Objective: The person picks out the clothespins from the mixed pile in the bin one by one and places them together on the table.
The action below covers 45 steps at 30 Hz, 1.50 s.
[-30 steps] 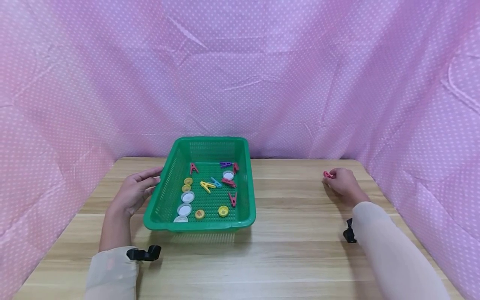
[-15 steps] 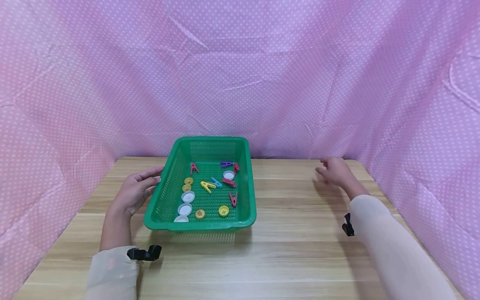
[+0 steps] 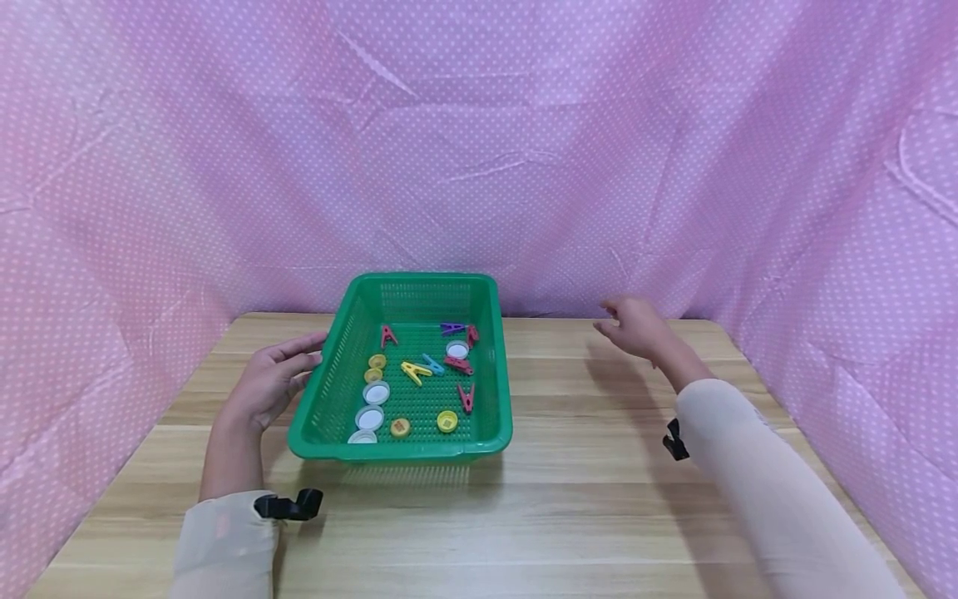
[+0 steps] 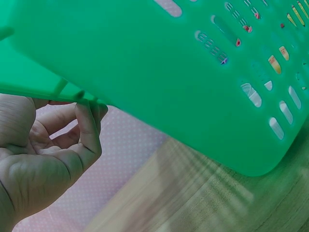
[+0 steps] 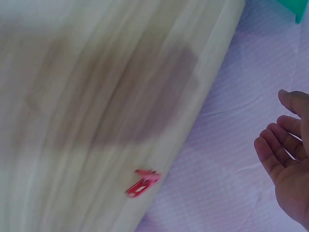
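Note:
A green plastic basket [image 3: 400, 452] stands on the table, holding clothespins and bottle caps. At its left side my left hand [image 3: 271, 387] grips the rim; in the left wrist view the bent fingers [image 4: 88, 128] meet the rim's edge. My right hand [image 3: 636, 327] hovers over the table's far right part, fingers loosely extended and holding nothing. In the right wrist view a red clothespin [image 5: 144, 182] lies on the table near its far edge, apart from that hand. The head view has this clothespin hidden behind the right hand or wrist.
Inside the basket are a yellow clothespin [image 3: 415, 372], a blue one [image 3: 432, 364], a purple one [image 3: 452, 329] and several red ones, among white and yellow caps. A pink dotted curtain [image 3: 569, 208] hangs behind the wooden table [image 3: 569, 499].
My right hand has let go of the red clothespin, lifted off the table and moved left toward the basket. The left hand and the basket have stayed in place.

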Tool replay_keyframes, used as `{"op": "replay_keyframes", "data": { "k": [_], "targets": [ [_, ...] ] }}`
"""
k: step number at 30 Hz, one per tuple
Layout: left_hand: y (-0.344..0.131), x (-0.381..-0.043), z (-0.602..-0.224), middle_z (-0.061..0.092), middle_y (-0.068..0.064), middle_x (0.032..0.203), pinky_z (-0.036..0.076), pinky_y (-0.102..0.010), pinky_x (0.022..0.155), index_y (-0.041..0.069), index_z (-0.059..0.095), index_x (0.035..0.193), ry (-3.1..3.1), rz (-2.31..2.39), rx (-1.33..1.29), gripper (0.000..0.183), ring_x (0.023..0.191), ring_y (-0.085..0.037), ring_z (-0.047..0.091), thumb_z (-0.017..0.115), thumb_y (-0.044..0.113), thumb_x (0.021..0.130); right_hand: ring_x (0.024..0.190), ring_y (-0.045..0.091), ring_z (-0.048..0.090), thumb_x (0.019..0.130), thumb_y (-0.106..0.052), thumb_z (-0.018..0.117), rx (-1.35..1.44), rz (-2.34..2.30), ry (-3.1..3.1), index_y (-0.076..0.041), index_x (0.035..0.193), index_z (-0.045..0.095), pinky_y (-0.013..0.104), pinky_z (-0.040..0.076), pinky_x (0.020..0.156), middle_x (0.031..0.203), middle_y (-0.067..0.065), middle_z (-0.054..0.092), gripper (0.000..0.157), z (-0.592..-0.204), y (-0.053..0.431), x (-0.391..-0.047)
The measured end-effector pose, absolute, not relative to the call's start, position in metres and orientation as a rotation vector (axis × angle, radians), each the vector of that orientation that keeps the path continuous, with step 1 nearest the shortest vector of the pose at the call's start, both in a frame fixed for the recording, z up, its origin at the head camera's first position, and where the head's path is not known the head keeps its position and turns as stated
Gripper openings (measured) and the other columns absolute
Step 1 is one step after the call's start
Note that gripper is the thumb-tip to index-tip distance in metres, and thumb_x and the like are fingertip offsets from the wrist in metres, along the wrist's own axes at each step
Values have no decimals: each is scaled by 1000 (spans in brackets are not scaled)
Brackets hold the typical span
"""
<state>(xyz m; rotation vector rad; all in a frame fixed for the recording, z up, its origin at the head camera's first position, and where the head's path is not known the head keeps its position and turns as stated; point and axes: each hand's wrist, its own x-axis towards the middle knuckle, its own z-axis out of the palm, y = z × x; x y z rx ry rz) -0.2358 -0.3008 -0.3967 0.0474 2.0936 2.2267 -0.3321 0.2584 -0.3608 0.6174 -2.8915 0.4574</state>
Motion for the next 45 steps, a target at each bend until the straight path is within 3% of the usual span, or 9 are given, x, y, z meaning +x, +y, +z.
{"op": "replay_keyframes", "data": {
  "k": [21,34,45],
  "targets": [
    [-301,-235,-396,69,11,120,55,-19,88,-5,44,151,2080,2224,15,54,103,-4,67,63,10,103,117,42,63,97,-21,70,933,312,-2739,7,131,63,54,48,104,124,26,66,44,-336,188,-320],
    [-300,-236,-394,66,11,124,54,-18,90,-4,43,152,2106,2198,7,58,107,-4,65,66,14,102,102,36,67,95,-20,74,1108,314,-2599,3,119,69,51,54,93,107,18,70,34,-329,139,-313],
    [-301,-236,-394,66,10,124,53,-18,92,-5,42,152,2082,2213,14,58,110,-5,64,65,11,102,117,32,63,98,-22,71,1152,308,-2712,3,135,62,46,52,103,127,18,66,45,-330,97,-310]
  ]
}}
